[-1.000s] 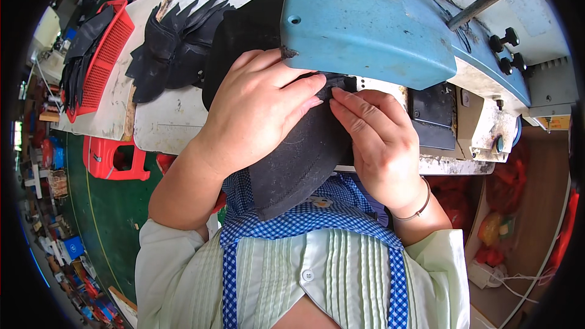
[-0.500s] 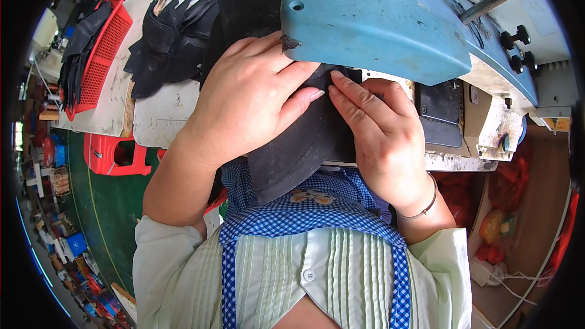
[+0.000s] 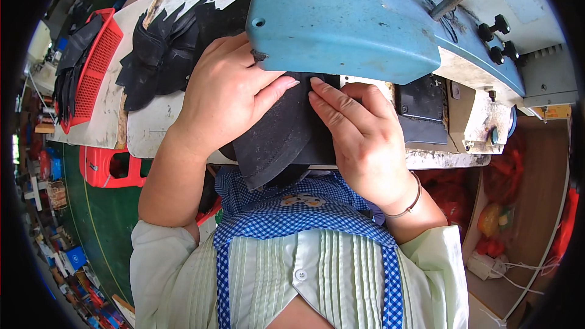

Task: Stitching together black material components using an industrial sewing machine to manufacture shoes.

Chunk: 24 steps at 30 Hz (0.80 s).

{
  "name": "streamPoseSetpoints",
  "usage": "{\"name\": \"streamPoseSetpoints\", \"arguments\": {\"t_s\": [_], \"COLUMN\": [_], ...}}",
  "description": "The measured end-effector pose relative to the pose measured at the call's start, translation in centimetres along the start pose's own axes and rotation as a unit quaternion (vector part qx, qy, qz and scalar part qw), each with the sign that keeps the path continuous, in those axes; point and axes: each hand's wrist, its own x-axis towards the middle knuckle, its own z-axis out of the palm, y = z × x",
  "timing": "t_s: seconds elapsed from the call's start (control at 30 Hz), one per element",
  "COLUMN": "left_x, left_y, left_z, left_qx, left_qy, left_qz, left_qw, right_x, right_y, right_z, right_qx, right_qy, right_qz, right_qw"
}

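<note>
Around hands [image 3: 228,94]: white table [image 3: 146,128], green floor [image 3: 116,219]

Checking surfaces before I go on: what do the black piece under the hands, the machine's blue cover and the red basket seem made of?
Black piece: leather or synthetic sheet, unclear which; matt, dusty face, thin edge.
Blue cover: probably painted metal, low sheen; dark scuffs, a worn corner.
Red basket: likely moulded plastic, regular perforations, slightly glossy.

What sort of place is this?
Probably a workshop or small factory: a blue machine overhangs the black piece being handled, a fanned pile of dark pieces lies nearby, and a red basket holds more.
</note>
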Motion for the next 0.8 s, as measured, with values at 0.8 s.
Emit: {"name": "streamPoseSetpoints", "arguments": {"t_s": [0.8], "left_x": [-0.4], "left_y": [-0.3], "left_z": [-2.6], "left_qx": [0.054], "left_qy": [-0.100], "left_qz": [-0.023], "left_qw": [0.993], "right_x": [0.2], "right_y": [0.0], "right_z": [0.3], "right_qx": [0.006], "right_qy": [0.033], "right_qz": [0.000], "right_qw": [0.999]}}
